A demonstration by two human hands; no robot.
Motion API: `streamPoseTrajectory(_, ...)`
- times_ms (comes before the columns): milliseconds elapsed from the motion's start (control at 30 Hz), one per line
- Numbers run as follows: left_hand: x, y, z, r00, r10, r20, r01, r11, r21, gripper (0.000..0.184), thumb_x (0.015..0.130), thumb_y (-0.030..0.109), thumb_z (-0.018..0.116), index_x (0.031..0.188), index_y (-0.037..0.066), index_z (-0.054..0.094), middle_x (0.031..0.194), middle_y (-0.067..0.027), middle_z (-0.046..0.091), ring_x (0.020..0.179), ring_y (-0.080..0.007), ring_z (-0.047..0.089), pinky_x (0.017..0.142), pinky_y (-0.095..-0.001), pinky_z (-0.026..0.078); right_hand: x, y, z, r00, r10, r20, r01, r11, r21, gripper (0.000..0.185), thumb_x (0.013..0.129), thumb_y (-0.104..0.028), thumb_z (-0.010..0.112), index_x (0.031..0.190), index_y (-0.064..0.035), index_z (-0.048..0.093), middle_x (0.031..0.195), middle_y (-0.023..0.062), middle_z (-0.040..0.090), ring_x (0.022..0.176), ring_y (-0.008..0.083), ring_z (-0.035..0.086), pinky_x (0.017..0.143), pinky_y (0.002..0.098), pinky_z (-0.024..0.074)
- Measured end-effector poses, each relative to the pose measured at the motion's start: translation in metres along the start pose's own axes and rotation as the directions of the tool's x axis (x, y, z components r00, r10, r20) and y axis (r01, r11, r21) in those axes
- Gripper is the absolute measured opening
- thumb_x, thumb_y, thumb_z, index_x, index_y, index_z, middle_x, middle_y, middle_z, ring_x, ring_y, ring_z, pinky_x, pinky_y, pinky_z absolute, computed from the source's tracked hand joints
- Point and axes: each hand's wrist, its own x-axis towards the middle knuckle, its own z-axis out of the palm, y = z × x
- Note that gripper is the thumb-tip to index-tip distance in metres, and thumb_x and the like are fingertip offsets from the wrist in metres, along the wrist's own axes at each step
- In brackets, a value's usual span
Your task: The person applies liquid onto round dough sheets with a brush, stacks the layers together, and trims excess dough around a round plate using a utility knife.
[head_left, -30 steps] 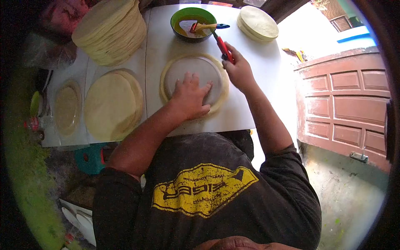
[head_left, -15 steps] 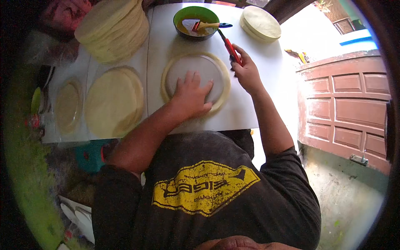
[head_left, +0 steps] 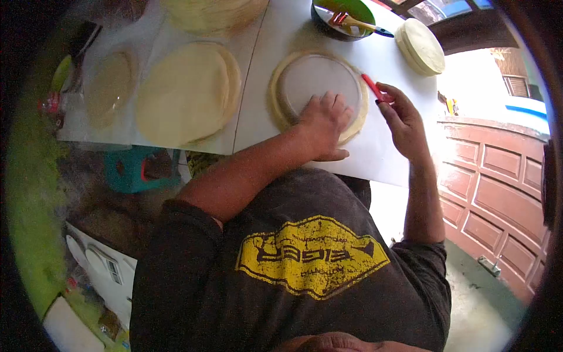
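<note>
My left hand (head_left: pixel 328 123) lies flat on a round pale plate or lid (head_left: pixel 319 79), its thumb stretched out near the rim. Beneath the plate is a wider, thin cream-coloured round sheet (head_left: pixel 278 111), whose edge shows as a ring around it. My right hand (head_left: pixel 406 124) is closed on a red-handled knife (head_left: pixel 373 88). The knife's tip points toward the upper right edge of the plate, beside the sheet; its blade cannot be made out clearly.
A green and black bowl (head_left: pixel 321 26) with liquid holds a brush (head_left: pixel 360 24). Round sheets are stacked at the right (head_left: pixel 423 48) and in a taller stack (head_left: pixel 214 14) at upper left. More sheets (head_left: pixel 182 97) lie left, beside a clear round plate (head_left: pixel 109 88). A brown panelled door (head_left: pixel 498 170) stands right.
My right hand has brought the knife down and closer to the plate's edge. My left hand stays on the plate, fingers now closer together. The whole view has shifted.
</note>
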Motion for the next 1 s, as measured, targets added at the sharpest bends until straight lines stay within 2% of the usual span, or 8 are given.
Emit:
streamPoseTrajectory(67,-0.007,0.002,-0.001,1.000,0.015,0.019,-0.015,1.000,0.005,0.086,0.068,0.052,0.073,0.131,0.000,0.048,0.129,-0.0166,0.050,0.118,-0.0278,0.047,0.098,-0.0433,0.038,0.004,-0.039,0.004,0.993,-0.102,0.062,0.109,0.986,-0.129,0.029,0.092,-0.011,0.062,0.121,-0.0069,0.063,0.110,0.0093,0.065,0.093,0.0170,0.062,0.082,0.0309,0.0506)
streamPoseTrajectory(133,-0.007,-0.002,0.011,0.997,0.070,0.011,-0.068,0.991,-0.119,0.091,0.064,0.054,0.075,0.132,0.000,0.047,0.129,-0.0177,0.051,0.120,-0.0298,0.048,0.098,-0.0458,0.039,0.016,-0.071,0.008,0.859,-0.299,0.416,0.506,0.620,-0.599,0.023,0.086,-0.010,0.064,0.109,-0.0094,0.068,0.108,0.0074,0.069,0.093,0.0243,0.066,0.080,0.0371,0.0533)
streamPoseTrajectory(200,-0.005,-0.005,0.022,0.993,0.100,-0.063,-0.111,0.972,-0.206,0.083,0.066,0.054,0.075,0.127,0.002,0.054,0.127,-0.0194,0.053,0.123,-0.0319,0.049,0.098,-0.0508,0.040,0.029,-0.091,0.023,0.794,-0.249,0.555,0.602,0.447,-0.661,0.019,0.086,-0.011,0.063,0.104,-0.0096,0.068,0.100,0.0073,0.068,0.091,0.0248,0.066,0.081,0.0367,0.0519)
streamPoseTrajectory(333,-0.005,0.003,0.031,0.979,0.071,0.190,-0.023,0.970,-0.243,0.076,0.074,0.048,0.070,0.136,0.007,0.049,0.141,-0.0229,0.044,0.131,-0.0391,0.041,0.111,-0.0511,0.028,0.038,-0.124,0.062,0.582,-0.085,0.809,0.804,-0.087,-0.587,0.008,0.084,-0.014,0.064,0.091,-0.0127,0.068,0.089,0.0044,0.067,0.089,0.0229,0.066,0.080,0.0350,0.0507)
streamPoseTrajectory(433,-0.006,0.006,0.034,0.960,0.070,0.270,-0.002,0.970,-0.245,0.072,0.080,0.044,0.066,0.139,0.007,0.047,0.146,-0.0216,0.041,0.135,-0.0375,0.037,0.114,-0.0470,0.025,0.042,-0.135,0.088,0.567,0.093,0.818,0.816,-0.196,-0.543,0.003,0.083,-0.015,0.065,0.083,-0.0147,0.068,0.086,0.0034,0.066,0.091,0.0219,0.067,0.082,0.0342,0.0509)
streamPoseTrajectory(500,-0.010,0.005,0.030,0.954,0.069,0.290,-0.002,0.974,-0.225,0.070,0.083,0.043,0.064,0.140,0.006,0.045,0.147,-0.0209,0.040,0.137,-0.0361,0.036,0.116,-0.0456,0.023,0.042,-0.144,0.097,0.528,0.102,0.843,0.842,-0.192,-0.504,0.005,0.082,-0.017,0.067,0.084,-0.0135,0.069,0.086,0.0043,0.067,0.089,0.0227,0.067,0.080,0.0364,0.0520)
streamPoseTrajectory(667,-0.027,-0.005,0.019,0.980,0.148,0.131,-0.049,0.825,-0.563,0.069,0.084,0.042,0.062,0.140,0.006,0.044,0.145,-0.0202,0.042,0.135,-0.0346,0.038,0.114,-0.0463,0.025,0.041,-0.161,0.117,0.449,0.139,0.883,0.882,-0.227,-0.413,0.010,0.080,-0.020,0.069,0.085,-0.0117,0.071,0.087,0.0056,0.069,0.087,0.0241,0.067,0.078,0.0392,0.0535)
streamPoseTrajectory(1000,-0.008,-0.006,0.030,0.957,0.159,0.243,0.040,0.758,-0.651,0.073,0.080,0.043,0.065,0.139,0.005,0.046,0.139,-0.0185,0.048,0.132,-0.0319,0.043,0.109,-0.0486,0.031,0.056,-0.163,0.157,0.404,0.249,0.880,0.901,-0.277,-0.335,0.016,0.077,-0.023,0.071,0.088,-0.0099,0.072,0.088,0.0066,0.070,0.085,0.0256,0.068,0.076,0.0410,0.0545)
